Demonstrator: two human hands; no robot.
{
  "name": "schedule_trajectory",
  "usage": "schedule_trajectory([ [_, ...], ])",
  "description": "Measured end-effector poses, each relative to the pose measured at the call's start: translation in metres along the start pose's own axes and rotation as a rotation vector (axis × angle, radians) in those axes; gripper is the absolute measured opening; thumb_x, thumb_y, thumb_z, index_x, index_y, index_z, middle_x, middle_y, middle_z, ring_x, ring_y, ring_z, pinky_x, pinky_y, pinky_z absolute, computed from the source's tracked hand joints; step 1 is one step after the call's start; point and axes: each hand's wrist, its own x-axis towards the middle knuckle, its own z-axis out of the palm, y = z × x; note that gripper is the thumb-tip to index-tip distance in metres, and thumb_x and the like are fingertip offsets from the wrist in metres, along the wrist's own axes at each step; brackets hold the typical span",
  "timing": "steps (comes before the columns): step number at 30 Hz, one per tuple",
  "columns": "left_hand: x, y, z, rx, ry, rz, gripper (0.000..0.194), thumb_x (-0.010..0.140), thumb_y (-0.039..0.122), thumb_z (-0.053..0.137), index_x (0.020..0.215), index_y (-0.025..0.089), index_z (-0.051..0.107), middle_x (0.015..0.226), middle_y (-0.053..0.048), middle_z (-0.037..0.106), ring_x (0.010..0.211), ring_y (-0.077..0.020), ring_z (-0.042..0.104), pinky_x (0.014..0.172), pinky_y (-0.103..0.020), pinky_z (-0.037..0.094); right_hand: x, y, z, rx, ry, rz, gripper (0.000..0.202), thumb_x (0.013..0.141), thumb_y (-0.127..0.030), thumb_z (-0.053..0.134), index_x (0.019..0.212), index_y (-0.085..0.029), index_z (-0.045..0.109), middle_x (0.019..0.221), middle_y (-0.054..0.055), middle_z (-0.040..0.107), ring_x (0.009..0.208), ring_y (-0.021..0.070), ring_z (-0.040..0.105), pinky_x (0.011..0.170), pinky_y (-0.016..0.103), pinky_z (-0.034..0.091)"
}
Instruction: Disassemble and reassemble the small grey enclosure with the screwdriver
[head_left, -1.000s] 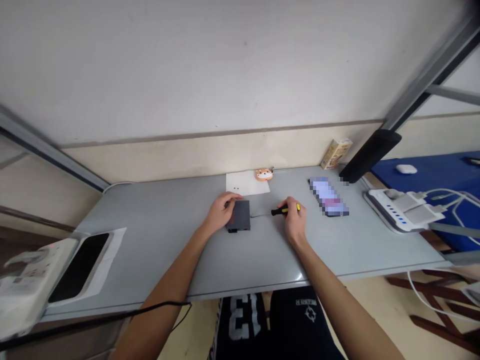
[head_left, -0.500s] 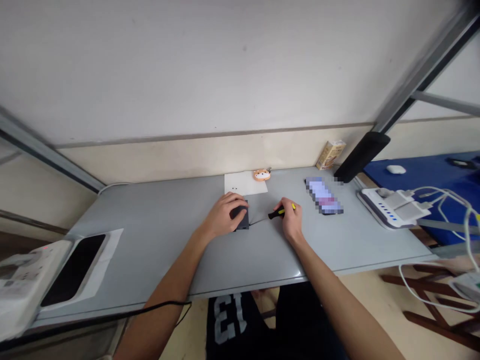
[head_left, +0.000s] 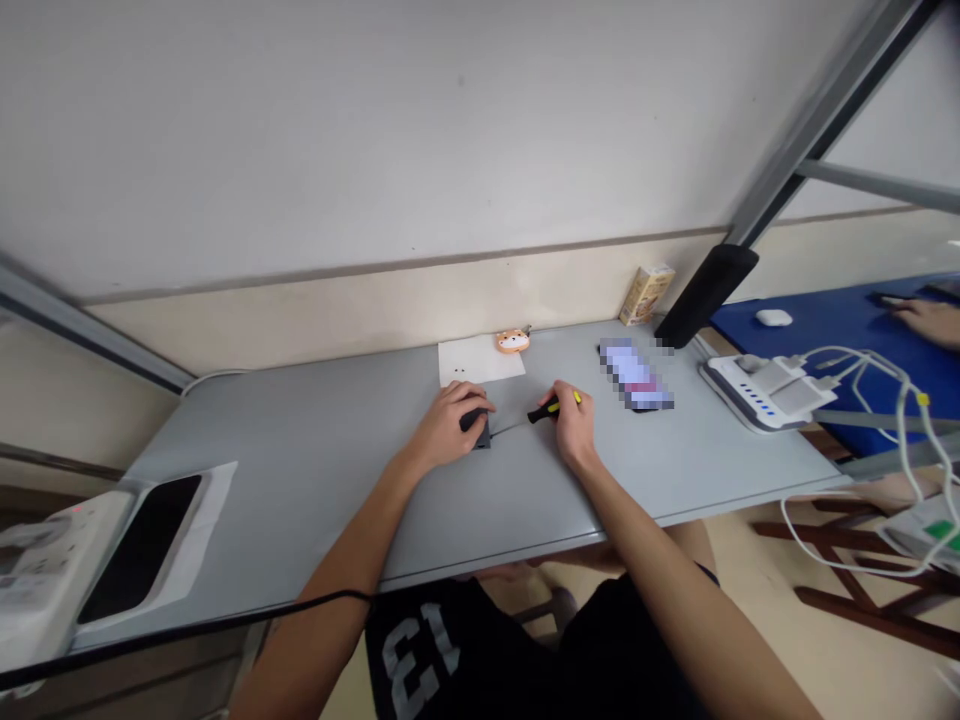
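On the grey table (head_left: 315, 440), my left hand (head_left: 448, 425) is wrapped over a small dark box-shaped object (head_left: 482, 441), whose kind I cannot make out. Most of that object is hidden beneath my fingers. My right hand (head_left: 575, 425) grips the black and yellow handle of a screwdriver (head_left: 544, 411). Its thin shaft points left, and the tip meets or comes very near the right side of the dark object. Behind my left hand lies a sheet of white paper (head_left: 472, 363) with a few tiny dark bits, perhaps screws, on it.
An orange animal-faced case (head_left: 513, 342) rests on the paper's corner. To the right are a phone (head_left: 636, 375), a carton (head_left: 646, 295), a black cylinder (head_left: 707, 295) and a power strip (head_left: 761, 395) with cables. A dark phone (head_left: 142, 545) lies left. Another person's hand (head_left: 934, 322) is far right.
The whole view has shifted slightly. Both hands keep their grips, and the screwdriver still points at the dark object. Another person's hand has come into view at the far right.
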Motion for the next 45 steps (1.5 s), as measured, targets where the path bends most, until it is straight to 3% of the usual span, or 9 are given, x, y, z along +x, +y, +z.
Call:
schedule_trajectory([
  [5, 0.001, -0.001, 0.0, 0.002, -0.011, -0.012, 0.02, 0.095, 0.018, 0.056, 0.104, 0.024, 0.072, 0.111, -0.007, 0.065, 0.108, -0.0237, 0.058, 0.102, -0.045, 0.047, 0.0, -0.001, 0.0, -0.021, -0.011, -0.015, 0.041, 0.088, -0.041, 0.049, 0.056, -0.02, 0.066, 0.057, 0.001, 0.056, 0.058, 0.0156, 0.046, 0.056, 0.029, 0.035],
  [13, 0.0, 0.009, -0.005, 0.015, -0.083, -0.029, 0.02, 0.093, 0.029, 0.066, 0.111, 0.026, 0.073, 0.117, -0.008, 0.06, 0.114, -0.0258, 0.054, 0.107, -0.048, 0.044, 0.001, -0.004, -0.001, 0.059, 0.114, 0.053, 0.039, 0.086, -0.043, 0.051, 0.058, -0.019, 0.065, 0.06, 0.001, 0.057, 0.06, 0.0148, 0.047, 0.052, 0.027, 0.035],
  [16, 0.0, 0.011, -0.005, 0.036, -0.113, -0.067, 0.016, 0.092, 0.033, 0.068, 0.105, 0.027, 0.075, 0.118, -0.007, 0.057, 0.115, -0.0259, 0.053, 0.108, -0.048, 0.042, 0.003, -0.003, -0.001, 0.129, 0.174, 0.124, 0.038, 0.084, -0.045, 0.054, 0.06, -0.018, 0.066, 0.063, 0.001, 0.057, 0.062, 0.0145, 0.049, 0.051, 0.025, 0.037],
  [25, 0.0, 0.003, 0.005, -0.043, -0.042, -0.101, 0.012, 0.096, 0.03, 0.065, 0.095, 0.025, 0.075, 0.112, -0.005, 0.06, 0.109, -0.022, 0.054, 0.106, -0.044, 0.043, 0.008, 0.0, -0.002, 0.22, 0.249, 0.169, 0.036, 0.082, -0.045, 0.057, 0.061, -0.018, 0.066, 0.067, 0.001, 0.058, 0.063, 0.0136, 0.051, 0.051, 0.024, 0.036],
  [28, 0.002, -0.01, -0.002, -0.104, 0.021, -0.108, 0.015, 0.097, 0.033, 0.063, 0.095, 0.025, 0.076, 0.109, -0.005, 0.063, 0.109, -0.0209, 0.057, 0.104, -0.041, 0.045, 0.012, 0.003, -0.003, 0.256, 0.252, 0.17, 0.038, 0.083, -0.048, 0.055, 0.061, -0.018, 0.066, 0.062, 0.001, 0.055, 0.057, 0.0127, 0.046, 0.05, 0.026, 0.035],
  [32, 0.013, -0.048, -0.02, 0.013, 0.336, -0.303, 0.017, 0.095, 0.036, 0.066, 0.098, 0.024, 0.077, 0.103, -0.005, 0.065, 0.106, -0.0216, 0.059, 0.103, -0.04, 0.045, 0.016, 0.005, -0.003, 0.281, 0.235, 0.156, 0.038, 0.084, -0.047, 0.054, 0.064, -0.017, 0.067, 0.062, 0.001, 0.056, 0.054, 0.0118, 0.045, 0.051, 0.026, 0.034],
  [34, 0.02, -0.068, -0.026, 0.076, 0.286, -0.371, 0.015, 0.093, 0.035, 0.069, 0.097, 0.024, 0.078, 0.1, -0.005, 0.064, 0.104, -0.0223, 0.059, 0.1, -0.04, 0.047, 0.016, 0.005, -0.003, 0.283, 0.233, 0.152, 0.037, 0.083, -0.046, 0.054, 0.064, -0.017, 0.067, 0.065, 0.001, 0.058, 0.055, 0.0117, 0.046, 0.052, 0.026, 0.035],
  [37, 0.029, -0.089, -0.027, 0.127, 0.113, -0.331, 0.016, 0.094, 0.034, 0.068, 0.1, 0.025, 0.079, 0.097, -0.005, 0.06, 0.104, -0.0229, 0.056, 0.099, -0.039, 0.045, 0.016, 0.005, -0.002, 0.276, 0.223, 0.154, 0.037, 0.082, -0.047, 0.055, 0.064, -0.017, 0.067, 0.069, 0.002, 0.061, 0.058, 0.0125, 0.048, 0.053, 0.026, 0.035],
  [45, 0.035, -0.105, -0.021, 0.229, 0.02, -0.255, 0.02, 0.093, 0.037, 0.067, 0.101, 0.024, 0.08, 0.083, -0.004, 0.052, 0.09, -0.0219, 0.051, 0.1, -0.041, 0.041, 0.015, 0.006, 0.0, 0.28, 0.209, 0.197, 0.037, 0.081, -0.05, 0.056, 0.065, -0.018, 0.067, 0.07, 0.002, 0.062, 0.066, 0.0149, 0.053, 0.056, 0.026, 0.039],
])
